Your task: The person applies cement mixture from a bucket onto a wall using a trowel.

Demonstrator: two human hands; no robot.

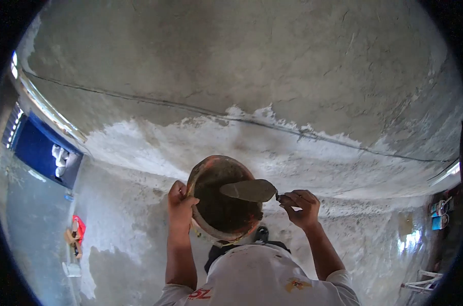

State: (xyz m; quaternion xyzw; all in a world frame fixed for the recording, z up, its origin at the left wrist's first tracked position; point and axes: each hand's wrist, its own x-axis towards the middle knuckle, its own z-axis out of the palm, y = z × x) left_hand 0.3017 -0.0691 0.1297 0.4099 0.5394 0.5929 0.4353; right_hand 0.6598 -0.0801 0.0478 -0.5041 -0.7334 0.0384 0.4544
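Note:
My left hand is closed on the left rim of a round bucket, held in front of my body. Dark grey wet mortar coats its inside. A trowel lies across the bucket's opening, its flat blade pointing left. The fingers of my right hand are wrapped round the trowel's handle, just right of the bucket. The bucket's underside is hidden.
Ahead rises a wall with darker grey plaster above a paler band. A thin cable runs across it. A blue doorway and a red bag are on the left. A metal frame stands at the lower right.

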